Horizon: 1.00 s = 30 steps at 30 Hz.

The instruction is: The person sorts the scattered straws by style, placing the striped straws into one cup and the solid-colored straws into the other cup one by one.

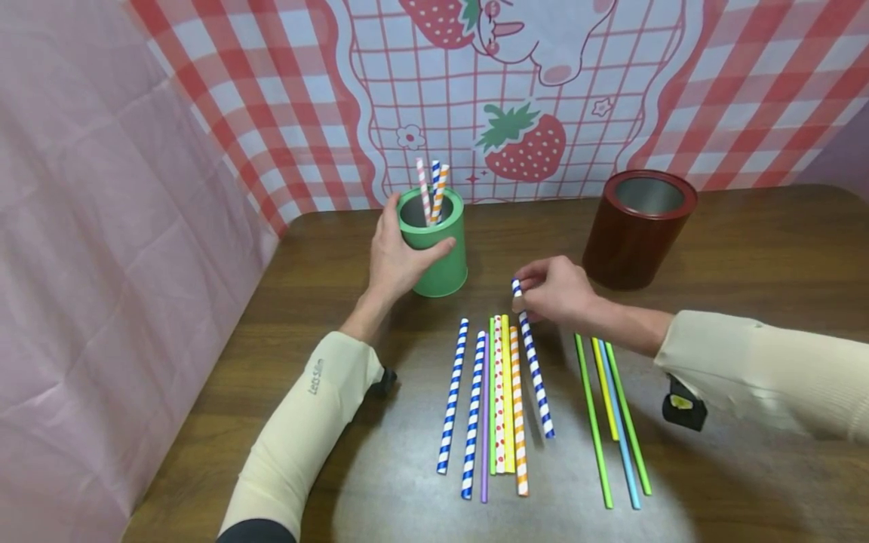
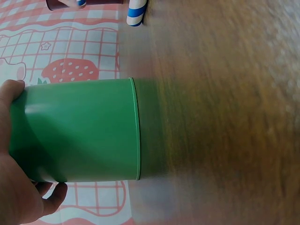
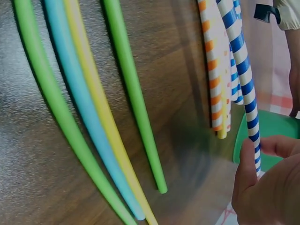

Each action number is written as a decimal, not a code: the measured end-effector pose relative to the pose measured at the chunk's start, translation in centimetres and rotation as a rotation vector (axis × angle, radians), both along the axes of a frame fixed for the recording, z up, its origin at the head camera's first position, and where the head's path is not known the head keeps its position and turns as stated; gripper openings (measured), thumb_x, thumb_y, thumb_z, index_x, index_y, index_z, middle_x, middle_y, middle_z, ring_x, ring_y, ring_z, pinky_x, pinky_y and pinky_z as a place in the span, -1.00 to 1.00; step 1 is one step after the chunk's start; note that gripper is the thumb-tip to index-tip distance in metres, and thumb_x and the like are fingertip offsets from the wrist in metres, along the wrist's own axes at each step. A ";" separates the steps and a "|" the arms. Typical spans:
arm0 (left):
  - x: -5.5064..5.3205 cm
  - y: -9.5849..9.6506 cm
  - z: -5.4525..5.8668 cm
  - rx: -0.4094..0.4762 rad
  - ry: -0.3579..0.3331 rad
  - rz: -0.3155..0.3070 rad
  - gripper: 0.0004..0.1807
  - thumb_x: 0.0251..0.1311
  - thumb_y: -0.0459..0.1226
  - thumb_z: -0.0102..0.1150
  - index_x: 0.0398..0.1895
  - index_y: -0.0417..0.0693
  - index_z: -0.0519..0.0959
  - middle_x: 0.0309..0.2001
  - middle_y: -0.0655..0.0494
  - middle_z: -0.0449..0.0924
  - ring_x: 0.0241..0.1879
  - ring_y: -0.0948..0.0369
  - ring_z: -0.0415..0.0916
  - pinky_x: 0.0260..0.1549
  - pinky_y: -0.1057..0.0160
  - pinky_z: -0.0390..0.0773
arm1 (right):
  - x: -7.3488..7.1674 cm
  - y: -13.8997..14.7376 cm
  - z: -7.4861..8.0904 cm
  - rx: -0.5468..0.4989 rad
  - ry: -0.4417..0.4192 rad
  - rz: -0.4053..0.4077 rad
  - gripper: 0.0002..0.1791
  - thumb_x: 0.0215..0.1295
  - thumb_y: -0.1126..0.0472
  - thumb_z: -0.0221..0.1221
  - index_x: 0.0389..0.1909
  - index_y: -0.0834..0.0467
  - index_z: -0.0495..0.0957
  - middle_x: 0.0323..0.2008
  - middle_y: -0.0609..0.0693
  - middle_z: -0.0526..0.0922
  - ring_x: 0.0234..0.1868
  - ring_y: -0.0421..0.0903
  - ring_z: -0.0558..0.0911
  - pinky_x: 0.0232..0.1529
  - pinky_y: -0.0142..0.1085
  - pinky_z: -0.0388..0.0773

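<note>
My left hand [image 1: 400, 256] grips the green can [image 1: 444, 264] around its upper side, thumb in front and fingers behind. Three paper straws [image 1: 434, 196], pink, blue and orange striped, stand in it. In the left wrist view the can [image 2: 79, 131] fills the middle, its base on the table. With thumb and fingers, my right hand [image 1: 557, 290] pinches a blue-and-white striped straw [image 1: 536, 369] near its far end. The right wrist view shows this straw [image 3: 244, 75] slanting between thumb and finger [image 3: 279, 144].
Several straws [image 1: 498, 400], striped, dotted and plain, lie side by side at the middle. Right of them lie plain green, yellow and blue straws [image 1: 621, 430]. A dark red can [image 1: 627, 241] stands at the back right, before a strawberry-print cloth [image 1: 523, 151].
</note>
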State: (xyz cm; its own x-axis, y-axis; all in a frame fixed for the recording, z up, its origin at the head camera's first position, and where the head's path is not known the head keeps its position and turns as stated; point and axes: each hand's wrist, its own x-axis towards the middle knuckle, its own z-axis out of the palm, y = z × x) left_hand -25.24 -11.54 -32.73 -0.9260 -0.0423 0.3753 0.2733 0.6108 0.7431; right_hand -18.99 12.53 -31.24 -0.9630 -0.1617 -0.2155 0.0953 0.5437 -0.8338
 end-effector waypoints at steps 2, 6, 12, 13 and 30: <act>0.0 0.0 0.0 0.000 0.001 0.000 0.15 -0.17 0.15 0.45 0.46 0.06 0.02 0.21 0.04 0.35 0.13 0.16 0.37 0.07 0.13 0.47 | -0.1 0.0 0.2 -0.004 0.009 -0.001 -0.58 0.18 0.35 0.23 0.09 0.27 0.45 -0.10 0.19 0.53 -0.21 0.05 0.64 -0.25 -0.21 0.67; 0.0 0.0 0.0 0.000 -0.004 -0.002 0.14 -0.16 0.15 0.44 0.46 0.07 0.01 0.21 0.04 0.34 0.14 0.17 0.36 0.07 0.14 0.47 | -0.2 -0.3 0.7 -0.021 0.027 0.001 -0.56 0.18 0.34 0.23 0.10 0.27 0.45 -0.09 0.20 0.53 -0.24 0.03 0.65 -0.21 -0.15 0.67; 0.2 0.0 0.1 0.002 -0.004 -0.005 0.14 -0.15 0.15 0.44 0.46 0.06 0.01 0.22 0.04 0.34 0.14 0.16 0.36 0.07 0.13 0.47 | -0.4 -0.6 1.8 -0.061 0.050 -0.007 -0.55 0.21 0.32 0.23 0.14 0.26 0.44 -0.03 0.19 0.50 -0.18 0.04 0.64 -0.16 -0.13 0.65; 0.1 0.0 0.1 0.001 -0.003 -0.004 0.14 -0.15 0.15 0.44 0.46 0.06 0.01 0.22 0.04 0.34 0.14 0.16 0.36 0.07 0.12 0.48 | -0.4 -0.6 1.9 -0.066 0.057 -0.009 -0.55 0.21 0.31 0.23 0.14 0.26 0.43 -0.03 0.19 0.49 -0.17 0.04 0.63 -0.15 -0.13 0.65; 0.1 0.0 0.1 -0.006 -0.008 0.005 0.14 -0.15 0.16 0.44 0.46 0.08 0.00 0.21 0.04 0.33 0.14 0.16 0.36 0.08 0.12 0.47 | -1.1 -1.6 4.2 -0.125 0.146 -0.039 -0.56 0.22 0.33 0.22 0.14 0.26 0.44 -0.04 0.17 0.47 -0.15 0.04 0.63 -0.20 -0.23 0.66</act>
State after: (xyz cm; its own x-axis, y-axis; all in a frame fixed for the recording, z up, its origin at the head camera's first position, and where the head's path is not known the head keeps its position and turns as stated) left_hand -25.15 -11.49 -32.66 -0.9286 -0.0451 0.3683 0.2642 0.6166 0.7417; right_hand -20.05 10.89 -27.01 -0.9887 -0.1402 -0.0539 -0.0123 0.4330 -0.9013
